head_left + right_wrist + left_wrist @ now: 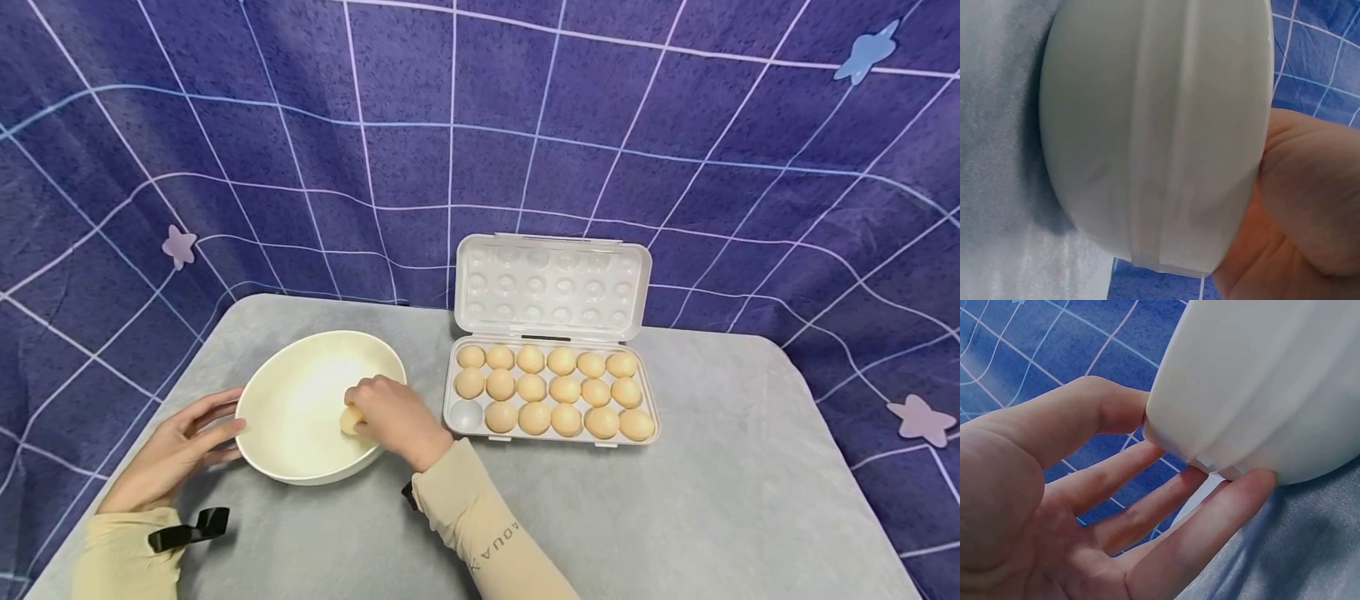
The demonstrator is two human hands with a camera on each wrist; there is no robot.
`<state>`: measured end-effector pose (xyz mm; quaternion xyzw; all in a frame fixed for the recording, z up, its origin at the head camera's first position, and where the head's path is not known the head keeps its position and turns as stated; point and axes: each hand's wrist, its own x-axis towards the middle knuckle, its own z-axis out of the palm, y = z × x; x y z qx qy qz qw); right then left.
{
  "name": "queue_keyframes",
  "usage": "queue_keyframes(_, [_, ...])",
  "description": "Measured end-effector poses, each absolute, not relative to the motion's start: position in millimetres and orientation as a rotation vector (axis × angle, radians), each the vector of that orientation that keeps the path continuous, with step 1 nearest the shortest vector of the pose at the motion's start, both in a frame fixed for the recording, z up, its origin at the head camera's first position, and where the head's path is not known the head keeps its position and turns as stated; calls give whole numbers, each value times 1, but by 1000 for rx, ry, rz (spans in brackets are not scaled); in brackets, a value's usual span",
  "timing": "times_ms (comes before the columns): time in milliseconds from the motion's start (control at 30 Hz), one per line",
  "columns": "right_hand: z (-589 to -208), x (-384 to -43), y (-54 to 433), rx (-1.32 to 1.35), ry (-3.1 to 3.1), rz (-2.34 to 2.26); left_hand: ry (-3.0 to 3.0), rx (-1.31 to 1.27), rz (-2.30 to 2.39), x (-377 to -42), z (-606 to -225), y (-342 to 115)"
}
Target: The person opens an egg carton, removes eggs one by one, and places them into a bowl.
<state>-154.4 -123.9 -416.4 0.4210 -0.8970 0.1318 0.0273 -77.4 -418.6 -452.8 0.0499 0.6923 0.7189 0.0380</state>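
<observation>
A wide cream bowl (pixel 288 392) stands on the grey table at the left. My left hand (pixel 183 446) holds it at its left side, thumb at the rim and fingers against the outer wall, as the left wrist view shows. Inside the bowl, low by its right wall, my right hand (pixel 393 417) holds an egg (pixel 349 420) in its fingertips. The egg's right part is hidden by the fingers. In the right wrist view the bowl's outer wall (pixel 1154 137) covers the fingers and the egg; only the palm side (pixel 1310 194) shows.
Right of the bowl lies an egg carton (pixel 553 440) with rows of light brown eggs (pixel 565 389); the bottom shows in its front-left cup (pixel 466 415). Its clear lid (pixel 551 283) leans back, raised. A blue gridded cloth (pixel 480 150) hangs behind the table (pixel 720 483).
</observation>
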Motion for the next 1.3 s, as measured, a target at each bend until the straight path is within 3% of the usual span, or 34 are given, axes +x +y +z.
queue_keyframes(800, [-421,-157,-128,1260,-2819,326,2110,137,2227,-78,-452,-419])
queue_keyframes(1300, [-415,-150,-104,1271,-2608,532,2112,145,2217,-78,-454,-419])
